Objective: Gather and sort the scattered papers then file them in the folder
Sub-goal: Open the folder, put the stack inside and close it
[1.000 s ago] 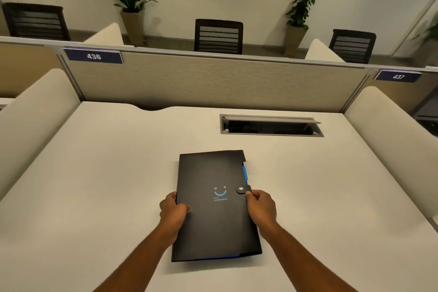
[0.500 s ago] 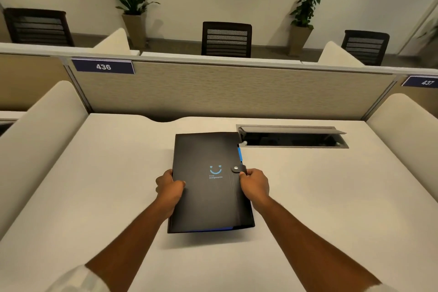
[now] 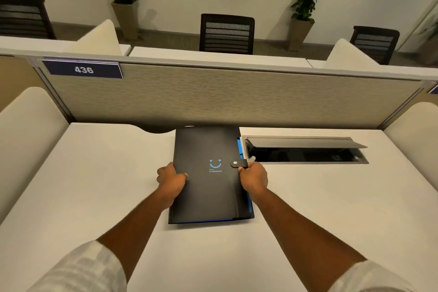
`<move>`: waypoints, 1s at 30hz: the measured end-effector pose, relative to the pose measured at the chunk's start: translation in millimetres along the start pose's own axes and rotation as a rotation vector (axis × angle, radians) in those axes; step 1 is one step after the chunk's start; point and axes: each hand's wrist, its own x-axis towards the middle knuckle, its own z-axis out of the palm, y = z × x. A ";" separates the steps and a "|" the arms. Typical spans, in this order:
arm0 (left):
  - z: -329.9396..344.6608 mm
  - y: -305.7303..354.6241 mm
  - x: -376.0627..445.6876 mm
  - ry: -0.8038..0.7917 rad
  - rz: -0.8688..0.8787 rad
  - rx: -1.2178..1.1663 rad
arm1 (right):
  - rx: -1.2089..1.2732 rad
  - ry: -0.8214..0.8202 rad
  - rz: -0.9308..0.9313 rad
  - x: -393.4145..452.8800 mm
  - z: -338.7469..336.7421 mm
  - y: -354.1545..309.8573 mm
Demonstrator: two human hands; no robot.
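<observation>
A closed black folder (image 3: pixel 206 187) with a blue smile logo and a snap strap lies on the white desk (image 3: pixel 94 185), its far edge against the partition. Blue edging shows along its right and near sides. My left hand (image 3: pixel 171 179) grips the folder's left edge, thumb on the cover. My right hand (image 3: pixel 253 178) grips the right edge just below the snap strap. No loose papers are in sight.
A fabric partition (image 3: pixel 237 97) with a "436" label (image 3: pixel 83 69) closes the desk's far side. An open cable tray (image 3: pixel 305 150) sits right of the folder. Curved white dividers (image 3: pixel 26 130) flank the desk. Chairs and potted plants stand beyond.
Both hands have slid the folder away from me across the desk, from the middle up to the partition, beside the cable tray. The grip on both edges is unchanged.
</observation>
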 end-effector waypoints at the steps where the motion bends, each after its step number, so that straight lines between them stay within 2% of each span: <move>1: 3.1 0.0 5.9 -0.008 -0.001 0.015 | -0.003 0.010 0.000 4.7 2.1 -0.8; 12: 16.6 -13.2 42.5 -0.065 0.134 0.177 | -0.058 0.099 -0.034 30.6 24.9 7.1; 19: 22.9 -26.3 38.9 -0.106 0.301 0.568 | -0.127 0.154 -0.059 29.3 29.7 9.3; 23: 25.9 -33.9 42.0 -0.130 0.335 0.621 | -0.134 0.154 -0.097 31.0 29.8 12.4; 30: 34.0 -41.7 43.0 -0.080 0.379 0.645 | -0.174 0.154 -0.105 37.7 29.4 13.2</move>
